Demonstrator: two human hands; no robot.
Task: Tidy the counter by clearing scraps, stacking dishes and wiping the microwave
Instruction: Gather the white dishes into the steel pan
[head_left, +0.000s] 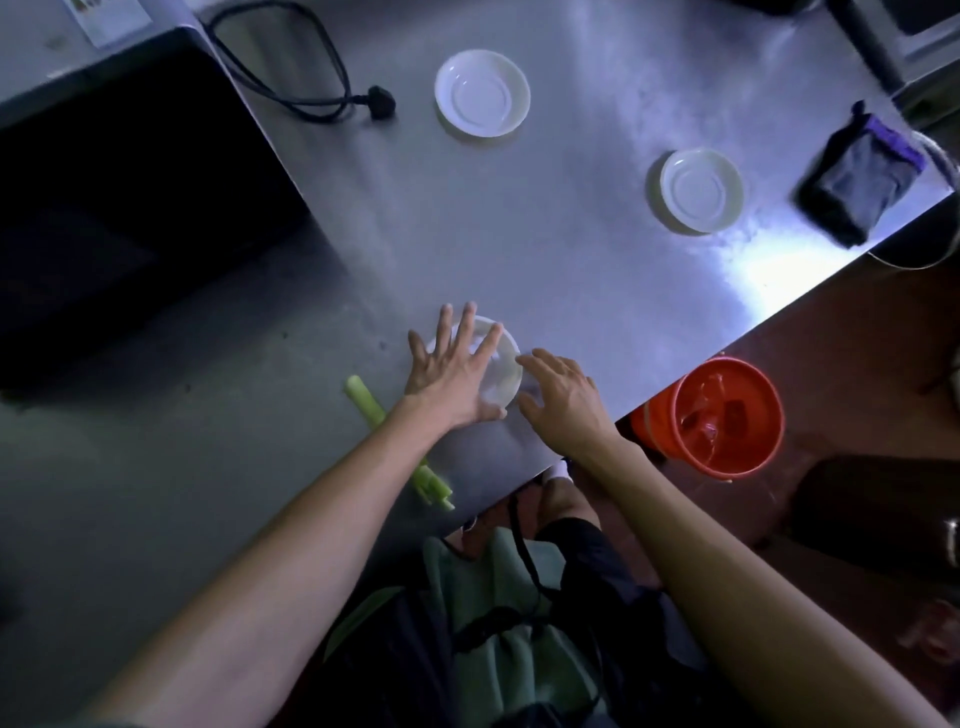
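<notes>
At the near edge of the steel surface (571, 249), both hands, left (449, 371) and right (563, 395), spread open-fingered around one white saucer (501, 371). Two more saucers (482, 92) (701, 189) sit unstacked far off. A celery scrap (371, 408) remains, and the microwave (130, 197) looks unwiped, so most work seems left.

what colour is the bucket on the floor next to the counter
The bucket is orange-red, with a clear plastic liner inside. The head view, the only one, shows it at the right.
</notes>
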